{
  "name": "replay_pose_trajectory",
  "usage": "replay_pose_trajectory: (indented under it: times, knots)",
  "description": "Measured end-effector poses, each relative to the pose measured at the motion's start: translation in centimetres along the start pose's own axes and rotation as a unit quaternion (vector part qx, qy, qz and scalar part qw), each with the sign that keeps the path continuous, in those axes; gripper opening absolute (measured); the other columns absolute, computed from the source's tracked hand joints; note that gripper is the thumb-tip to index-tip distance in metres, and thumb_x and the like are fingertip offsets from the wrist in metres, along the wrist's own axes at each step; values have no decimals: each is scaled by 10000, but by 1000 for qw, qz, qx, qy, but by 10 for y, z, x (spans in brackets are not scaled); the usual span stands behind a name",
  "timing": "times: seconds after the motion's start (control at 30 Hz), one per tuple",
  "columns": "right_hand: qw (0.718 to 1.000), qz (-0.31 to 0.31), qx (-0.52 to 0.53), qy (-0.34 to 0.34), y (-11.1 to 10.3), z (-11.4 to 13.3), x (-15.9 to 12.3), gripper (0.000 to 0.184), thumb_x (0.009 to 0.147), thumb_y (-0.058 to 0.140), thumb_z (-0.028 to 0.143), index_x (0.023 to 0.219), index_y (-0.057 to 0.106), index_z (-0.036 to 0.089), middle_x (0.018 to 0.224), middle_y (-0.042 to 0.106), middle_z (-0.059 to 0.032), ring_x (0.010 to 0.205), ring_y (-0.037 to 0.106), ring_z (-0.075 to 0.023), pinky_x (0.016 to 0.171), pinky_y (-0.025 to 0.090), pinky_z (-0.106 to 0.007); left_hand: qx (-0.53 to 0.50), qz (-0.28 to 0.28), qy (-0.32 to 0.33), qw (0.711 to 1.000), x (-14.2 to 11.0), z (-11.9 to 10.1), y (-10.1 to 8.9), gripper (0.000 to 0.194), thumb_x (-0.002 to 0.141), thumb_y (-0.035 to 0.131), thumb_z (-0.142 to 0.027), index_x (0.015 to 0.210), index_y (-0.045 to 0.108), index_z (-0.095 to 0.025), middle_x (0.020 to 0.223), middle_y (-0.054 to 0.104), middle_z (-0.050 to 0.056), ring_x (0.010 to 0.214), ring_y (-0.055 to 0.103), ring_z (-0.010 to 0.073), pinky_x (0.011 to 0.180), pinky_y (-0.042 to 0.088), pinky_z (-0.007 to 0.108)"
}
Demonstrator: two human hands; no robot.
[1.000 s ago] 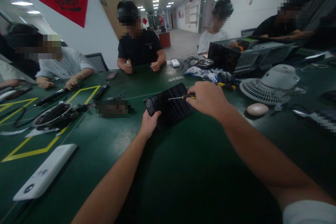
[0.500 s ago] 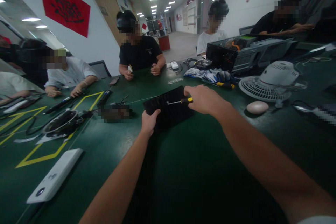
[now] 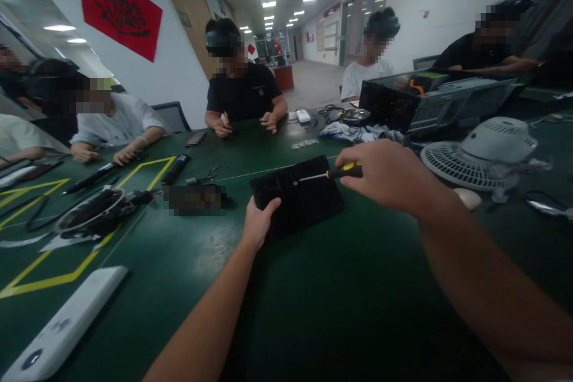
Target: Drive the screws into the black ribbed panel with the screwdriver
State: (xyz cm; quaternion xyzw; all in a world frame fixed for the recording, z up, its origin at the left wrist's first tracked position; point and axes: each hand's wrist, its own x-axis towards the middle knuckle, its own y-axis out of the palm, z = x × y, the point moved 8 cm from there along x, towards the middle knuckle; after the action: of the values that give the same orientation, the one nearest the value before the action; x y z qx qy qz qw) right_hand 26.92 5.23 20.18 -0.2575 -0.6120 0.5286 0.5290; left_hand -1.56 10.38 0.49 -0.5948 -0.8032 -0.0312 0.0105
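A flat black panel (image 3: 304, 197) lies on the green table (image 3: 340, 298) in front of me. My left hand (image 3: 258, 224) grips its near left corner, fingers curled over the edge. My right hand (image 3: 388, 174) is closed around a screwdriver (image 3: 329, 174) with a yellow and black handle. The metal shaft points left and its tip rests over the panel's upper middle.
A white fan (image 3: 486, 152) and an open computer case (image 3: 430, 101) stand at the right. A white device (image 3: 58, 328) lies near left. Yellow tape lines, cables and a round black part (image 3: 92, 209) are at the left. Several seated people work around the table.
The view shifted slightly. My right hand drew a little to the right with the screwdriver, its tip staying over the panel. My left hand kept its hold on the corner.
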Motion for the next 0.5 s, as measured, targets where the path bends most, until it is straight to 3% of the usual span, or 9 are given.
replay_pose_trajectory:
  times: [0.2,0.5]
  knots:
    - [999,16,10,-41,10,8,4,240,882,756,235,1104,847,241,1084,844,-70,1003,755,-305,852,507,-405,26,-12,-4,1000,2,5,1,431,726,896,-357,1091,741,-188,1092,809,112,1046,772,317,1040,594,522]
    - [999,6,-16,-36,15,8,5,246,873,752,248,1101,844,258,1063,835,-64,974,747,-295,840,520,-401,4,-9,-14,1000,1,6,3,363,742,890,-283,1064,745,-201,1076,807,119,1042,774,340,998,620,519]
